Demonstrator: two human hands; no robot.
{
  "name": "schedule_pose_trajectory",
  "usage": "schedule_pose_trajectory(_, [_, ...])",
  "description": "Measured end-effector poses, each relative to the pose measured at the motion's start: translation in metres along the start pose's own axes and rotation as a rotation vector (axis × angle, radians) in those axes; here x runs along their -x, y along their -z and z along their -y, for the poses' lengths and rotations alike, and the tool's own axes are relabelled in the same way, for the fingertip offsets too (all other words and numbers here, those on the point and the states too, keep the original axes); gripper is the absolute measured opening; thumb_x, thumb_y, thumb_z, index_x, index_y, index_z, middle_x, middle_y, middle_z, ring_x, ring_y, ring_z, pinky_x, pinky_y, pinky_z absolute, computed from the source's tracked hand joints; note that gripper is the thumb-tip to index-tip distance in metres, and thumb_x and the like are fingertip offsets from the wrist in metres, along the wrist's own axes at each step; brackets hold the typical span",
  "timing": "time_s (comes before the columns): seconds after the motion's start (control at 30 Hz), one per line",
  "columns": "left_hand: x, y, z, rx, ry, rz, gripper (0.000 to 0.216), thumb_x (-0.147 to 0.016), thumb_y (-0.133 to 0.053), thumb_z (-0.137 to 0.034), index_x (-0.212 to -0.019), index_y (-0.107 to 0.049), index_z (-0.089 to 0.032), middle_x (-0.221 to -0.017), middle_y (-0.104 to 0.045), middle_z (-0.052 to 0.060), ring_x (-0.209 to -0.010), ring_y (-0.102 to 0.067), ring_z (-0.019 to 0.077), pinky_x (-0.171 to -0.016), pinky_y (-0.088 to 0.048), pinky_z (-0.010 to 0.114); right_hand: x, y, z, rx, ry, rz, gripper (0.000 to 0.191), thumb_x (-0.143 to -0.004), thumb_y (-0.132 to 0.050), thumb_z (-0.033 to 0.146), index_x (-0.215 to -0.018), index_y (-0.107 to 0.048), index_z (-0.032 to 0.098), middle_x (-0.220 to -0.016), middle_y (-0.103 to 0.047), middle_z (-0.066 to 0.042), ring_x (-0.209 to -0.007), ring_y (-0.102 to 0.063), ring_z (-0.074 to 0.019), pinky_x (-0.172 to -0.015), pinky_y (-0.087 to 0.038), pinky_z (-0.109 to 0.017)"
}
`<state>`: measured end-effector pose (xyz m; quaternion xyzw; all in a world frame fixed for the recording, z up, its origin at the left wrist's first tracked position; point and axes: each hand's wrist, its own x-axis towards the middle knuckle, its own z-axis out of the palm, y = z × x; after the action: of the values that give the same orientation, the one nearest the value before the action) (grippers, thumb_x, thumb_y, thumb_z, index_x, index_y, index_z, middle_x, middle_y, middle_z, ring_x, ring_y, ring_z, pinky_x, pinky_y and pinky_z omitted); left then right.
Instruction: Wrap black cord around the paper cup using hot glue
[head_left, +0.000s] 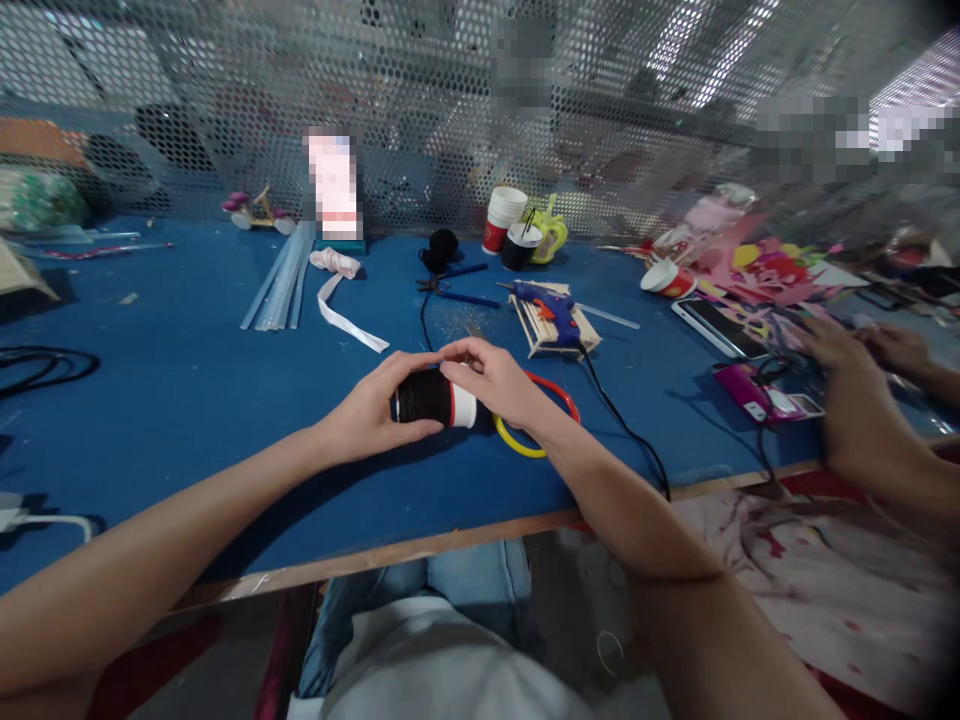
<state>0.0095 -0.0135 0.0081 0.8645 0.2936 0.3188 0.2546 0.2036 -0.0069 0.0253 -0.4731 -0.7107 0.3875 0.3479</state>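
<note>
1. A blue desk [172, 400] is stretching before a perforated metal screen [420, 60].
2. A black-wrapped paper cup [427, 399] is lying sideways between a person's hands, near the desk's front edge.
3. The left hand [379, 398] is curling around its wrapped end; the right hand [491, 378] is bending over its upper side, any pinch there impossible to tell.
4. Beyond, a blue glue gun [546, 305] is resting on a wooden-stick frame [531, 335].
</note>
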Motion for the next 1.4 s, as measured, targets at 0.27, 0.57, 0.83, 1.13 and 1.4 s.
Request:
schedule_pose_trajectory(0.27, [0.000, 0.001, -0.002, 0.013, -0.019, 0.045, 0.063, -0.071, -0.066, -0.031, -0.126, -0.037, -0.020, -0.118, -0.050, 0.010, -0.109, -0.049, 0.0228, -0.094, -0.041, 0.039, 0.000, 0.006, -0.002, -0.031, -0.034, 0.098, 0.027, -0.078, -0.057, 0.035, -0.097, -0.059, 0.015, -0.093, -0.063, -0.006, -0.085, -0.058, -0.0145, -0.078, -0.045, -0.031])
schedule_pose_trajectory(0.57, [-0.001, 0.001, -0.004, 0.016, -0.004, 0.057, 0.057, -0.068, -0.068, -0.030, -0.118, -0.045, -0.017, -0.113, -0.049, 0.010, -0.106, -0.050, 0.0221, -0.094, -0.043, 0.038, 0.000, 0.006, -0.002, -0.027, -0.012, 0.064, 0.034, -0.078, -0.055, 0.045, -0.094, -0.059, 0.015, -0.089, -0.063, -0.005, -0.081, -0.057, -0.0141, -0.074, -0.045, -0.029])
schedule_pose_trajectory(0.83, [0.000, 0.001, -0.006, -0.084, -0.047, 0.041, 0.055, -0.070, -0.064, -0.027, -0.120, -0.041, -0.017, -0.116, -0.046, 0.011, -0.109, -0.048, 0.0227, -0.094, -0.042, 0.039, 0.003, 0.014, 0.008, 0.109, 0.050, 0.018, 0.035, -0.082, -0.048, 0.046, -0.083, -0.063, 0.014, -0.086, -0.063, -0.006, -0.082, -0.057, -0.0156, -0.075, -0.042, -0.029])
schedule_pose_trajectory(1.13, [0.001, -0.001, -0.005, -0.108, -0.112, 0.062, 0.048, -0.073, -0.061, -0.023, -0.115, -0.036, -0.019, -0.114, -0.047, 0.011, -0.108, -0.047, 0.0231, -0.091, -0.043, 0.041, 0.001, 0.013, 0.002, 0.061, -0.132, 0.088, 0.033, -0.073, -0.059, 0.046, -0.082, -0.061, 0.015, -0.078, -0.062, -0.004, -0.073, -0.055, -0.0145, -0.066, -0.042, -0.028])
schedule_pose_trajectory(1.4, [0.002, -0.001, -0.001, -0.123, -0.107, 0.079, 0.054, -0.072, -0.065, -0.041, -0.114, -0.040, -0.018, -0.115, -0.046, 0.013, -0.109, -0.048, 0.0244, -0.092, -0.044, 0.040, -0.001, 0.011, 0.000, -0.015, -0.077, 0.089, 0.020, -0.076, -0.056, 0.036, -0.078, -0.059, 0.016, -0.073, -0.059, -0.001, -0.068, -0.052, -0.0115, -0.062, -0.040, -0.026])
